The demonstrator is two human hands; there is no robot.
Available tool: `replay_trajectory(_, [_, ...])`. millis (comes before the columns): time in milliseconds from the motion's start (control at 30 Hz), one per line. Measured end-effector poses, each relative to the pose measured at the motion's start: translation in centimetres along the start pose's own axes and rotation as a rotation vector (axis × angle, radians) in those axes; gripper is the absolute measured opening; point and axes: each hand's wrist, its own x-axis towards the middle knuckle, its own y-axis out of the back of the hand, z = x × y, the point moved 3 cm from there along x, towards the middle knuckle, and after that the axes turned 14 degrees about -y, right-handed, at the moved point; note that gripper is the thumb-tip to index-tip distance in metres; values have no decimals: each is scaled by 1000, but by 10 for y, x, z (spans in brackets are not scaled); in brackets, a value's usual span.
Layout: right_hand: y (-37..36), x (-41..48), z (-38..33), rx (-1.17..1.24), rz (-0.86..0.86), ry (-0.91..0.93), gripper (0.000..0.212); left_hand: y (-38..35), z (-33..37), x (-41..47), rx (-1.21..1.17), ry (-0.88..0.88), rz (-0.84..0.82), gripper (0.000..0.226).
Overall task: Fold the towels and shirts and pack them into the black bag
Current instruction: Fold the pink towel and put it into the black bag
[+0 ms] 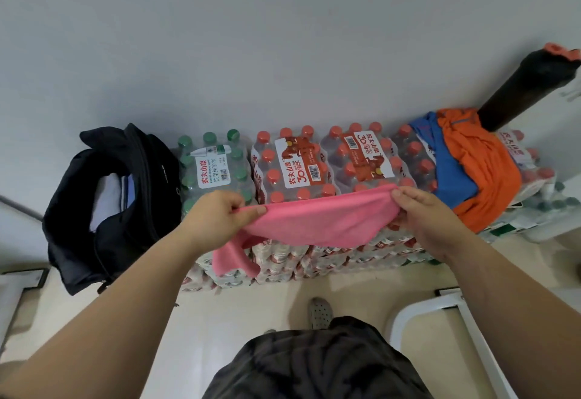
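A pink towel [317, 222] is stretched between both hands over the front edge of stacked water-bottle packs. My left hand [217, 214] pinches its left corner and my right hand [421, 214] pinches its right corner. A loose pink flap hangs down at the lower left. The black bag [78, 235] stands open at the left beside the packs, with white and blue cloth inside. An orange shirt [481, 172] and a blue shirt [452, 178] lie draped over the packs at the right.
Shrink-wrapped packs of red-capped bottles [301, 162] and green-capped bottles [213, 162] form the work surface against a grey wall. A black cylinder [528, 90] leans at the far right. A white frame [440, 307] stands on the floor at the lower right.
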Motion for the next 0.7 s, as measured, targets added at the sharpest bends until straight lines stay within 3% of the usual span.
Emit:
replay_trajectory(133, [19, 7, 5, 98, 139, 1, 25, -12, -2, 8, -141, 32, -96, 49])
replay_trajectory(267, [31, 11, -1, -37, 236, -1, 22, -18, -4, 21, -235, 43, -128, 36])
replay_trajectory(367, [41, 21, -12, -143, 214, -42, 24, -20, -4, 31, -274, 62, -138, 37])
replay_trajectory(500, [55, 40, -37, -231, 183, -46, 24, -4, 15, 54, -180, 35, -135, 34])
replay_trajectory(600, [73, 67, -79, -334, 219, 100, 33, 20, 41, 90, 2, -27, -79, 31])
replay_trajectory(700, [85, 112, -135, -450, 371, 317, 35, 39, 59, 149, 240, -81, 71, 29])
